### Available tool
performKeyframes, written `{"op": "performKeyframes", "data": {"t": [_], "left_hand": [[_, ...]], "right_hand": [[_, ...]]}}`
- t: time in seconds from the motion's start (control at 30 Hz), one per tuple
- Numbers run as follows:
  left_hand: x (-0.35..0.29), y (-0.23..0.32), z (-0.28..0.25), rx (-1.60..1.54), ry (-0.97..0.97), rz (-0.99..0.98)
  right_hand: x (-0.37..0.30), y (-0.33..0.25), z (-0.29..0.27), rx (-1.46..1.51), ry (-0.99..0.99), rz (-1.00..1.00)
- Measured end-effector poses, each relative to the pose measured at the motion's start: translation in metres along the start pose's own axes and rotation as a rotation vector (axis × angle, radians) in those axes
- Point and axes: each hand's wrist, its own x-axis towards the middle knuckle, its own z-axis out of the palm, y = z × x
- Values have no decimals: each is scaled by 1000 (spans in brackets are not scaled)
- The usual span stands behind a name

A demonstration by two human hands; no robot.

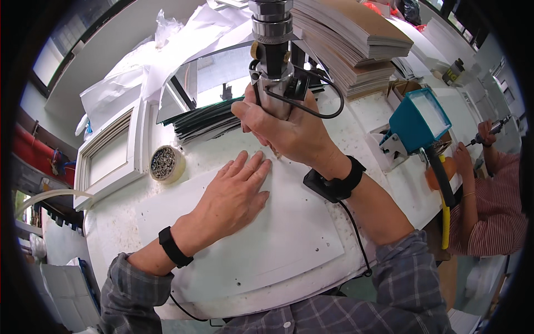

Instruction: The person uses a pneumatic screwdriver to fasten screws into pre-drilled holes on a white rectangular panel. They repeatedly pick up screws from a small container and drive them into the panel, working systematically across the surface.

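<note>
Okay, on my feed the right hand [297,136] is wrapped tight round the driver [274,72]; tip hidden, can't tell if it touches. Left hand [236,192] lies flat on the white board [283,239], fingers slightly spread. I see bare board on the near side, its edge close to the table's [114,236]. Tub [166,163] and mirrors [208,115] crowd the far side.

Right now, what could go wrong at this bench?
The left hand lies flat on the white rectangular board, near the silver cylindrical metal tool gripped in the right hand; a slip might hurt it. The open round tub of silvery metal fasteners could spill if the left hand sweeps sideways.
</note>
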Motion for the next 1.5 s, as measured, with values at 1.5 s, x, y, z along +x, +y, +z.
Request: {"op": "performKeyframes", "data": {"t": [1.5], "left_hand": [[-122, 15, -7, -33, 283, -510]], "right_hand": [[-85, -75, -42, 270, 385, -97]]}}
